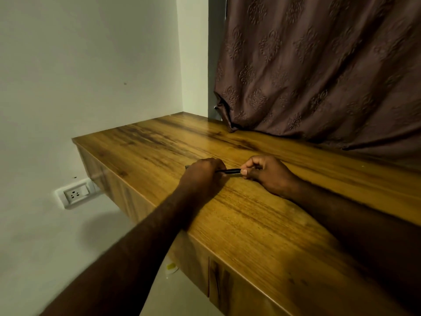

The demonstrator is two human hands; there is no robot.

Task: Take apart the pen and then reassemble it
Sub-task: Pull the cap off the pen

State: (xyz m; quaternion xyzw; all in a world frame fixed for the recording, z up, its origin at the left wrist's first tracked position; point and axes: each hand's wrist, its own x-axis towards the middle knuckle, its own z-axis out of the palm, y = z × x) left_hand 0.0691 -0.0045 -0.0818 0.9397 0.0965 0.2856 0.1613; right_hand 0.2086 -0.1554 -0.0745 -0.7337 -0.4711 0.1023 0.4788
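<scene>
A slim black pen (230, 171) lies level between both hands, just above the wooden desk top (262, 215). My left hand (202, 176) is closed around its left part, and a small dark end pokes out past the knuckles on the left. My right hand (266, 173) pinches the pen's right end between thumb and fingers. Only the short middle stretch of the pen shows; the rest is hidden inside the fists. Whether the pen is in one piece or pulled apart I cannot tell.
A brown patterned curtain (319, 71) hangs down onto the desk's far right side. A white wall socket (76, 194) sits low on the wall to the left. Below the desk edge, a small white and yellow object (171, 267) lies on the floor.
</scene>
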